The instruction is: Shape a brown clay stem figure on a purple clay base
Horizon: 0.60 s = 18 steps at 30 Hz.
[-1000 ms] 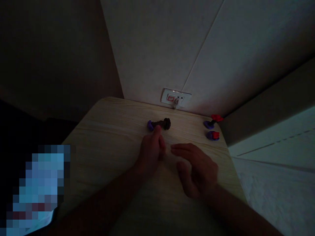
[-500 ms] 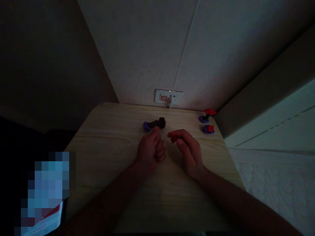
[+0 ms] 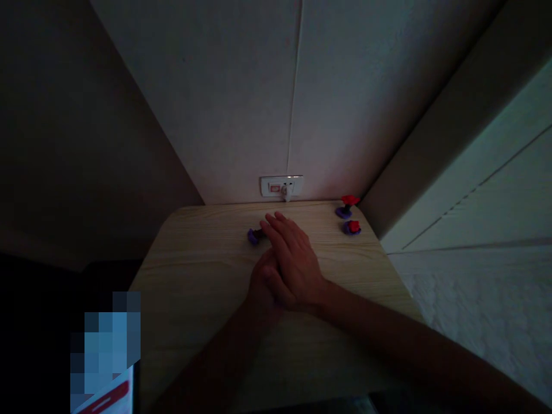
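Right hand: since the earlier frame, brought across from beside the left hand and laid over it. Fingers of the right hand: extended, set close together and slanted toward the wall; thumb bent in over the left hand. Fingers of the left hand: largely covered by the right; how far they are curled cannot be told. Whether anything is held between the two hands cannot be told either.

Dark piece: laid on the table just past the fingertips, its left end capped in purple and its right part hidden by the right fingers. Whether it is touched by them is not clear.

Stemmed piece: stood upright near the table's far right corner, with red top, dark stem and purple base. Low piece: placed just beside it, on the near side, red set on purple.

Table: pale, wood-grained, with rounded far corners, its far edge set along the wall. Socket: mounted low on the wall, just above the table, fitted with a reddish switch and a plug. Screen: lit, seen at lower left, largely masked by blocks. Pale panel: seen at right, beyond the table. Lighting: dim throughout.
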Available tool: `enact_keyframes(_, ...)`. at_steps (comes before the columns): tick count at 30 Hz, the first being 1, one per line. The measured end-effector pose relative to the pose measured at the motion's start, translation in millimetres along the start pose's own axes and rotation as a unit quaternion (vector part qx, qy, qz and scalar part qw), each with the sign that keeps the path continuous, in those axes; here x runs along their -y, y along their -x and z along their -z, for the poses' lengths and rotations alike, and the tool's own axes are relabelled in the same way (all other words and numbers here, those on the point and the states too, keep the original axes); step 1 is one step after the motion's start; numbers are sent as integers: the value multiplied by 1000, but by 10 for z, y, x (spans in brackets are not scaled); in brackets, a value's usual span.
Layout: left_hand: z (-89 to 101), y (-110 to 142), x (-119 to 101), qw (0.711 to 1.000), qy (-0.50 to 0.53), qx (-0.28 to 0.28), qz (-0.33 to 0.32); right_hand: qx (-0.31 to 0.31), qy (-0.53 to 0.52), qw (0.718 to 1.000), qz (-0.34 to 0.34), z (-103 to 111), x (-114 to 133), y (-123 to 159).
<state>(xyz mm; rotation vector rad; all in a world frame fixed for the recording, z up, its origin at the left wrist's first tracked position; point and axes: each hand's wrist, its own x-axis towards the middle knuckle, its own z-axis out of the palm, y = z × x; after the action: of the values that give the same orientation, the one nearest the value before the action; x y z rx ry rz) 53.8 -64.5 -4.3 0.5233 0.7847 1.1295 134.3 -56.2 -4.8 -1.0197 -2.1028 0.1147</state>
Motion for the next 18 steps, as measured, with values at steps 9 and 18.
enact_keyframes(9,-380,36,249,919,15,-198,-339,55,-29,997,49,-216,213,-51)
enact_keyframes(18,75,-125,-44,996,75,-44,-14,95,38,990,99,-236,-47,-167)
